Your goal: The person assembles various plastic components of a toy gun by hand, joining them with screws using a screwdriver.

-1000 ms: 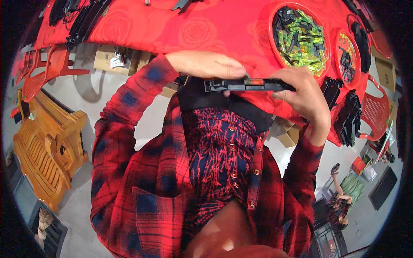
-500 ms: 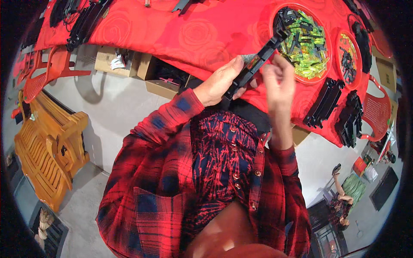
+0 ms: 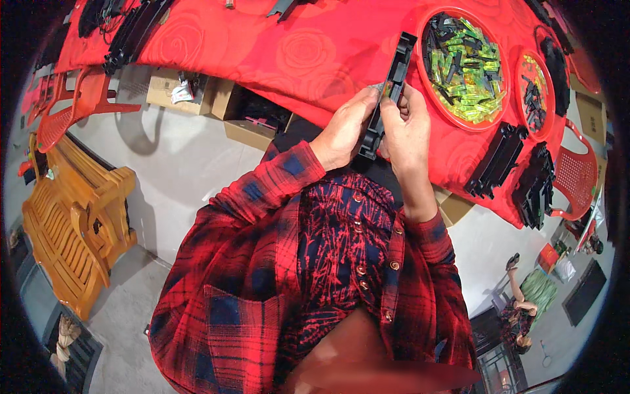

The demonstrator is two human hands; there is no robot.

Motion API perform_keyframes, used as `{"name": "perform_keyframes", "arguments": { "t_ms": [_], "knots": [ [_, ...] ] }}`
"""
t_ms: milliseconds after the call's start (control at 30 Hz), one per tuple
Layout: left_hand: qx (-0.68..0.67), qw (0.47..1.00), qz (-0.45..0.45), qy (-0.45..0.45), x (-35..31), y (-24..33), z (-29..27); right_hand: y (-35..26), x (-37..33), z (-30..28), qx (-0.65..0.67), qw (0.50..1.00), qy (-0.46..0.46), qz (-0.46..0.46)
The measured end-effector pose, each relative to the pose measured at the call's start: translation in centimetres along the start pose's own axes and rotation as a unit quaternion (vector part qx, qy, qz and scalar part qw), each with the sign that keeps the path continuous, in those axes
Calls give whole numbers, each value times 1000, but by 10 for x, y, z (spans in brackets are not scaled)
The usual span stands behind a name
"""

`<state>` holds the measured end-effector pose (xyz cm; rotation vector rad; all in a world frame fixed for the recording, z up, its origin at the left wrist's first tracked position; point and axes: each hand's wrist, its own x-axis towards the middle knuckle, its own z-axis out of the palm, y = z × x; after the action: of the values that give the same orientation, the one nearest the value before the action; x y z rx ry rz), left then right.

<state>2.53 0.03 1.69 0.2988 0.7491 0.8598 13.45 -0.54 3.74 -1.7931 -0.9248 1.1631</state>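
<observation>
A long, narrow black plastic part (image 3: pixel 398 60) with a channel along its face is held steeply tilted over the near edge of the red-covered table. My left hand (image 3: pixel 348 128) grips it from the left, with the palm and fingers behind it. On its other side, my right hand (image 3: pixel 408 128) is closed, its thumb and curled fingers pressed to the middle of the channel. Whether a small piece sits under those fingertips is hidden. Just right of the part stands a round red tray (image 3: pixel 430 108) of small yellow-green clear pieces and black pieces.
A smaller red tray (image 3: pixel 550 98) of mixed small pieces stands further right. Stacks of long black parts (image 3: pixel 495 161) lie at the right table edge, others (image 3: pixel 134 33) at the far left. Cardboard boxes (image 3: pixel 246 134) sit below the table. A wooden bench (image 3: pixel 72 230) is at left.
My right hand has come from beside the large tray to the black part and closed on it. The part has swung more upright.
</observation>
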Motion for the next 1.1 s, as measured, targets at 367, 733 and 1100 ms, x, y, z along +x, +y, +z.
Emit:
{"name": "perform_keyframes", "arguments": {
  "t_ms": [367, 733, 1100],
  "knots": [
    [-53, 996, -61, -21, 4, -1, -15, -6, -4, 4, -23, 998, -50, -11],
    [168, 975, 144, 15, 6, -11, -9, 27, 2, 5, -65, 983, 7, -172],
    [243, 957, 156, 22, 3, -9, -11, 4, 0, 8, 168, 984, -42, -51]
  ]
}}
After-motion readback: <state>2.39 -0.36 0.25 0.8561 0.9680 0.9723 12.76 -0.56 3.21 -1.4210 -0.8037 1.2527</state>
